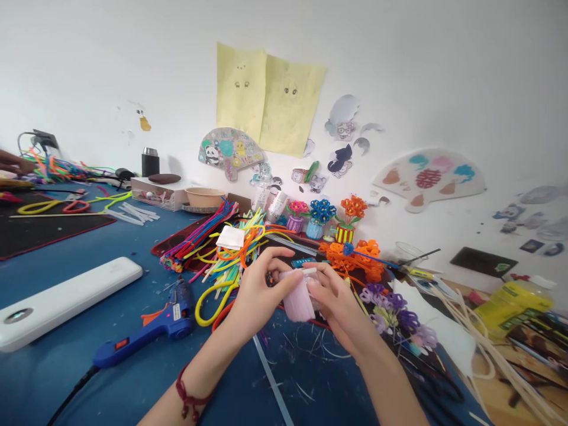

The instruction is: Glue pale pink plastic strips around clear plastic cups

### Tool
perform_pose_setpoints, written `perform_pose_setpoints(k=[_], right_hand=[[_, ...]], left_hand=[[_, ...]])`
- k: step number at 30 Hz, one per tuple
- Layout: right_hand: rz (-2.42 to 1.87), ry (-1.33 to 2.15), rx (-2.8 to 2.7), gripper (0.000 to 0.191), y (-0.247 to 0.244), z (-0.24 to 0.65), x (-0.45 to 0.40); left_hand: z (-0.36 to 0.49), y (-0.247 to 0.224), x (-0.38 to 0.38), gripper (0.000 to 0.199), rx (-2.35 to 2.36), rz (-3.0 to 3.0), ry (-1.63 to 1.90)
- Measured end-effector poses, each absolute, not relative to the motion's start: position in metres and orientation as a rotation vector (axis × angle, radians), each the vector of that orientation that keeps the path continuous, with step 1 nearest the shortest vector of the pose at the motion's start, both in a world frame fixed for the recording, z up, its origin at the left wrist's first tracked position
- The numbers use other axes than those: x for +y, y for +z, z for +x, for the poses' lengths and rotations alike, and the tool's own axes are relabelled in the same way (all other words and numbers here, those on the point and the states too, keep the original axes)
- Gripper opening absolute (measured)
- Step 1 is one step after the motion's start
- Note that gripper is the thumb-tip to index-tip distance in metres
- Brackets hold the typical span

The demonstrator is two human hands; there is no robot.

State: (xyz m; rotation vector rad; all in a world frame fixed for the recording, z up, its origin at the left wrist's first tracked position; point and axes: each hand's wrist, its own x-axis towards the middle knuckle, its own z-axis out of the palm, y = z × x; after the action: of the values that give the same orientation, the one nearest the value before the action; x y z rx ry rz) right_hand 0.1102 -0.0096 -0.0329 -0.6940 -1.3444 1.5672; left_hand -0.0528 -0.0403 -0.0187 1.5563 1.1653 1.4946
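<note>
Both hands meet above the bench, to the right of the blue glue gun. Between them, raised to the right of that glue gun, is a pale pink piece. The left hand is mostly closed, pinching the piece between thumb and curled fingers; the right hand is bent around its other side, fingertips nearly together. How firmly each one presses, I cannot tell. Left of the glue gun lies a long white case. Just behind the glue gun are colourful pipe cleaners. Farther behind it and to the right stand three small potted flowers. Well to the glue gun's right are loose purple flowers and, beyond them, a yellow bottle.
</note>
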Motion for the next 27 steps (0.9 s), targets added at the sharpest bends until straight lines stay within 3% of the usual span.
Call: perform_pose_setpoints(k=[5, 9, 17, 27], right_hand=[[-0.643, 1.595, -1.335, 0.036, -0.033, 0.111, -0.010], [-0.604, 1.596, -1.330, 0.034, -0.032, 0.112, -0.010], [-0.541, 1.670, -1.346, 0.037, -0.034, 0.113, -0.009], [-0.547, 1.608, -1.297, 0.043, -0.033, 0.109, -0.011]], left_hand=[[-0.052, -0.018, -0.042, 0.036, 1.139, 1.562, 1.500], [-0.051, -0.018, -0.045, 0.052, 1.132, 1.722, 1.500], [-0.054, -0.015, -0.047, 0.015, 0.992, 1.656, 1.604], [-0.062, -0.014, -0.048, 0.014, 1.034, 1.740, 1.671]])
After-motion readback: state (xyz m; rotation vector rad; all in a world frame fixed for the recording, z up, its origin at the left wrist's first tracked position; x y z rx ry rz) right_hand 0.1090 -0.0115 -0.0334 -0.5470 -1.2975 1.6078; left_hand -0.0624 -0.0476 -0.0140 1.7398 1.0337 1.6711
